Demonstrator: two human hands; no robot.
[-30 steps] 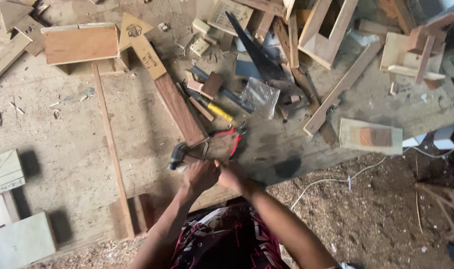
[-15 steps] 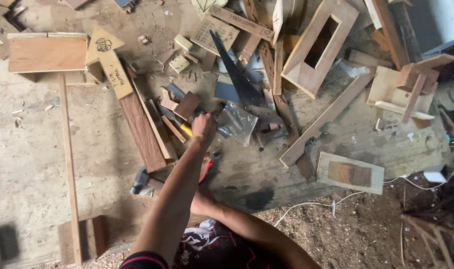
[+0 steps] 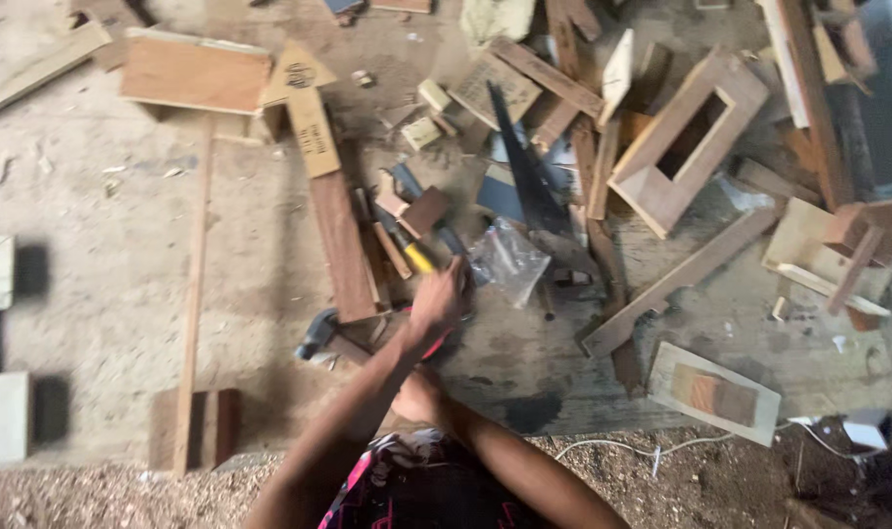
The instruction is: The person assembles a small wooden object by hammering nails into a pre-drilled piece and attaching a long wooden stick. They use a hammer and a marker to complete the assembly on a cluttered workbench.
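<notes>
The left hand (image 3: 438, 302) is stretched forward over the littered worktop (image 3: 103, 255), its fingers curled down at the near end of a yellow-handled tool (image 3: 416, 258) that lies among small wood offcuts. The blur and the angle do not let me tell whether it has closed on the handle or only rests against it. A crumpled clear plastic bag (image 3: 509, 263) lies just beside the hand on its right. Under the wrist a red-handled tool (image 3: 434, 343) shows in part. A hammer (image 3: 318, 333) lies near it to the left, its head at the foot of a reddish plank (image 3: 340, 240). The right hand (image 3: 418, 397) sits close to the body, tucked beneath the left forearm, so its state cannot be told either. Farther off lie a dark handsaw blade (image 3: 524, 167) and a rectangular wooden frame (image 3: 686, 147), and a long thin strip (image 3: 196, 294) runs down the left side. By my reading the step in hand is picking one tool out of the clutter. A clean pick calls for closing on the yellow handle alone and lifting it straight up, clear of the bag and the offcuts pressed around it.
</notes>
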